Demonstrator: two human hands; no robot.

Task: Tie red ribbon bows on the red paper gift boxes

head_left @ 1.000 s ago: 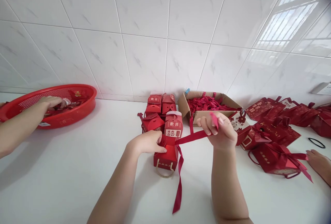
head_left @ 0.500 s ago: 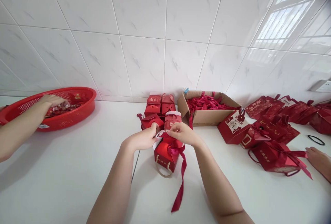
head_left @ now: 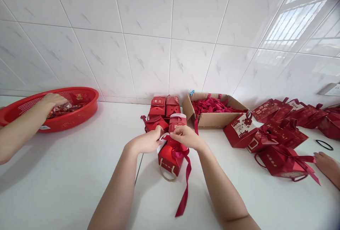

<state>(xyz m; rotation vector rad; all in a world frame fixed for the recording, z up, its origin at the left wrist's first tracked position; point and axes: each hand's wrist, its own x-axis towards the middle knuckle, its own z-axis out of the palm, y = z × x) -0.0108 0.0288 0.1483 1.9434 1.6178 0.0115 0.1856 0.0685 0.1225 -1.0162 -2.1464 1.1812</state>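
Note:
A red gift box (head_left: 167, 162) with a rope handle (head_left: 168, 179) stands on the table in front of me. My left hand (head_left: 149, 140) pinches the white-lined flap at its top left. On the right side of the top, my right hand (head_left: 185, 137) has its fingers closed on the red flap edge. A dark red ribbon (head_left: 185, 191) is tied in a bow on the box, and its long tail trails down onto the table. Just behind my hands stand several small red boxes (head_left: 158, 108). My fingers partly hide the box top.
An open cardboard box (head_left: 220, 121) of red ribbons sits by the tiled wall. Finished-looking red gift boxes (head_left: 281, 161) crowd the right, near another person's hand (head_left: 328, 168) and a black band (head_left: 324, 144). At left, another person's hand (head_left: 54, 99) reaches into a red basket (head_left: 91, 107).
Both my hands and the box stay almost where they were, with the same hold. The view has shifted slightly. The other person's hand in the basket has moved a little.

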